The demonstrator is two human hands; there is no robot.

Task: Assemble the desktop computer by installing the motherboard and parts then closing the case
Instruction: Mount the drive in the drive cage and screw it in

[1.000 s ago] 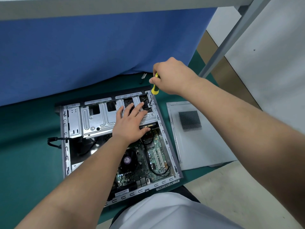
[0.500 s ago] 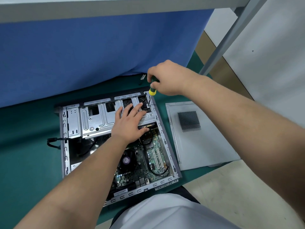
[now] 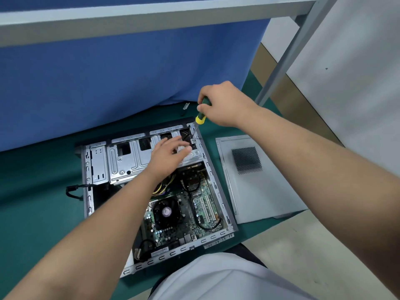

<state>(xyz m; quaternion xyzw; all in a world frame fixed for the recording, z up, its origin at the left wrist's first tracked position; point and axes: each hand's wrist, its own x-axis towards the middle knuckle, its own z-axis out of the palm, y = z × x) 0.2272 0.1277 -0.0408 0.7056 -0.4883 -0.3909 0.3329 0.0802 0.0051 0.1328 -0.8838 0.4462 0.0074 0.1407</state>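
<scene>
An open desktop case (image 3: 218, 191) lies flat on the green mat. Inside it sits the green motherboard (image 3: 201, 204) with a black CPU fan (image 3: 165, 212). A silver drive cage (image 3: 127, 159) spans the far half of the case. My left hand (image 3: 167, 155) rests flat on the cage with straight fingers. My right hand (image 3: 225, 103) grips a green and yellow screwdriver (image 3: 201, 116). Its tip points down into the case's far right corner. The grey side panel (image 3: 257, 191) lies on the mat to the right of the case.
A blue cloth (image 3: 121, 83) hangs behind the case. A grey metal table leg (image 3: 287, 50) slants at the right. A small dark part (image 3: 185, 108) lies on the mat behind the case. A black cable (image 3: 72, 191) sticks out of the case's left side.
My right hand has turned on the screwdriver, so more of the green handle shows. My left hand stays on the cage.
</scene>
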